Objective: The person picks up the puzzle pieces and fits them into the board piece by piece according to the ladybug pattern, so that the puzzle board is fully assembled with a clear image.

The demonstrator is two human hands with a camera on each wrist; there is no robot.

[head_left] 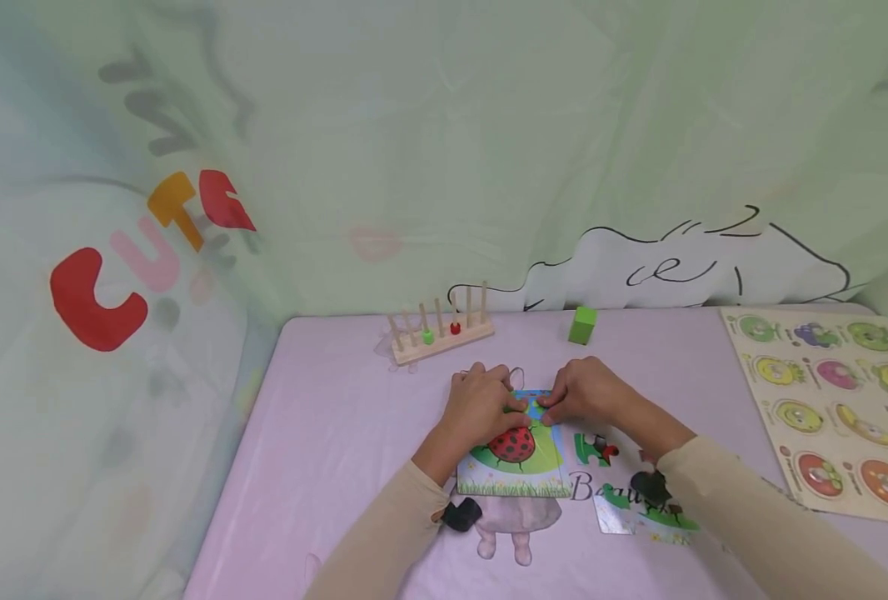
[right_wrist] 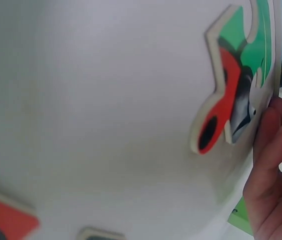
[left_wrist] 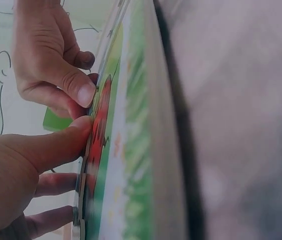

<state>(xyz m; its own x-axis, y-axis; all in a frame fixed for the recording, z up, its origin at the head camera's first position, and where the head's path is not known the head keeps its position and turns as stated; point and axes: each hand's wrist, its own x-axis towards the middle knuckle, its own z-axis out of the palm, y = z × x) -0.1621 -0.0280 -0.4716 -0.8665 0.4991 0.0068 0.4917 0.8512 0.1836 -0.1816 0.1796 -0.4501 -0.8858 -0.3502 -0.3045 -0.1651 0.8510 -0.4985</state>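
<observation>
**Two-handed contact at the upper part of a ladybird puzzle [head_left: 515, 458]**

A pale pink tabletop [head_left: 301, 458], printed with figures and lettering, spreads beneath and around my grip. Well to the right of my hands lies a picture board [head_left: 811, 394], its fruit and vegetables set in rows. The puzzle lies flat directly under my fingers; its red, black-spotted ladybird and grassy border show on the side of the grip nearer to me. My left hand [head_left: 481, 408] presses on the puzzle's upper left, thumb and fingers apart. My right hand [head_left: 590, 390], fingers bent, touches the upper right, its thumb close to my left thumb; I cannot tell whether it pinches a piece. Beyond my left hand, slightly leftward, stands a wooden peg rack [head_left: 444, 342]. On the near side of my right hand, beside the puzzle, lie loose puzzle pieces [head_left: 588, 452], some partly hidden by my right arm. A green block [head_left: 582, 326] stands beyond my right hand. Smallest are a green bead [head_left: 427, 337] and a red bead [head_left: 455, 328] on the rack.
</observation>
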